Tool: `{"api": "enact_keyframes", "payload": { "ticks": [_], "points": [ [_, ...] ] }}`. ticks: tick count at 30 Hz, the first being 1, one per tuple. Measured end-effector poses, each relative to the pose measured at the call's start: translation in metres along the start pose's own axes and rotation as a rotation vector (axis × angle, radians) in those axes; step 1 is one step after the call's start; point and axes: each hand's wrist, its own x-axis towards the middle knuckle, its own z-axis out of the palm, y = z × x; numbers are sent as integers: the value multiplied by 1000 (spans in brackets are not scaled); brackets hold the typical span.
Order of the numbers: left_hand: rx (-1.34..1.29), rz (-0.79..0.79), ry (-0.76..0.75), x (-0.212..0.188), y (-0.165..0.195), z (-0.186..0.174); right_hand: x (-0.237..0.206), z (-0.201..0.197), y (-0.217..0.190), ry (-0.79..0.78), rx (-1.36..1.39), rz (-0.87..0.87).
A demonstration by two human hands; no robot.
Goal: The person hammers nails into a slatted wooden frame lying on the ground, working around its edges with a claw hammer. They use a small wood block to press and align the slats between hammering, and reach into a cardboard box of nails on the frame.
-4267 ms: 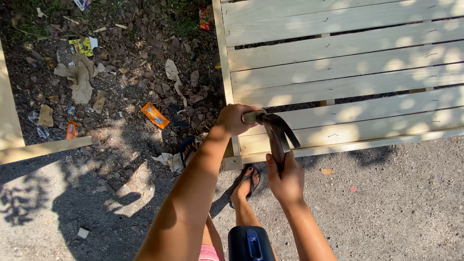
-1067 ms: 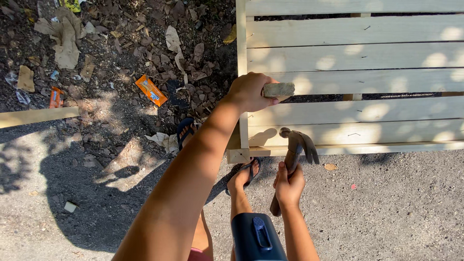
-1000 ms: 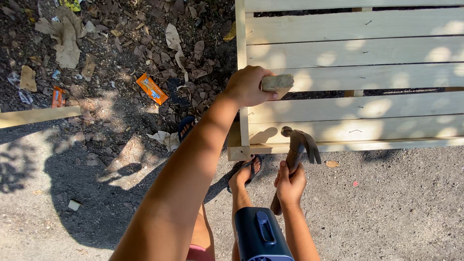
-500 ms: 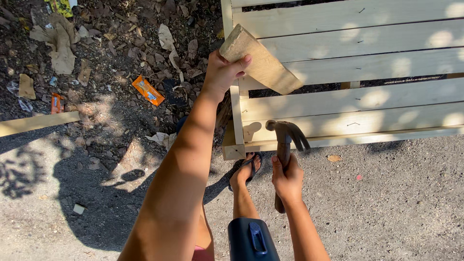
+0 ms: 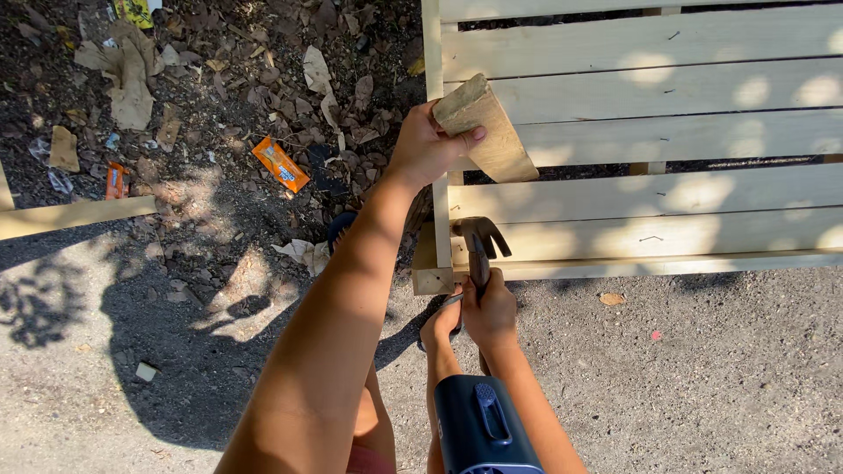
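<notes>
My left hand (image 5: 428, 145) grips a short pale wooden block (image 5: 486, 128), tilted up off the slats of a light wooden pallet (image 5: 667, 88) lying on the ground. Lower down, my right hand (image 5: 488, 310) holds a claw hammer (image 5: 479, 243) by its handle, head up, in front of the pallet's near left corner. The hammer head hovers over the lowest slats. My foot in a sandal shows just beneath the hands.
A dark blue device (image 5: 481, 426) sits at the bottom edge near my body. Dirt with dry leaves, paper scraps and an orange wrapper (image 5: 281, 164) lies left of the pallet. A wooden plank (image 5: 75, 215) runs along the left. Grey pavement spreads below.
My left hand lifted the wooden block off the pallet slat and tilted it upward. The right hand with the hammer stayed near the pallet's lower corner.
</notes>
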Motion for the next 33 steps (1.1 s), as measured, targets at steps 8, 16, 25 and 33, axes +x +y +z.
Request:
{"api": "enact_keyframes", "payload": {
  "ticks": [8, 16, 25, 33],
  "points": [
    [219, 15, 54, -53, 31, 0, -20, -12, 19, 77, 202, 115],
    [-43, 47, 6, -96, 50, 13, -38, -107, 45, 254, 725, 242],
    [318, -49, -70, -110, 60, 55, -27, -158, 14, 245, 717, 86],
    [630, 11, -57, -105, 96, 78, -47, -195, -30, 166, 585, -41]
  ]
}}
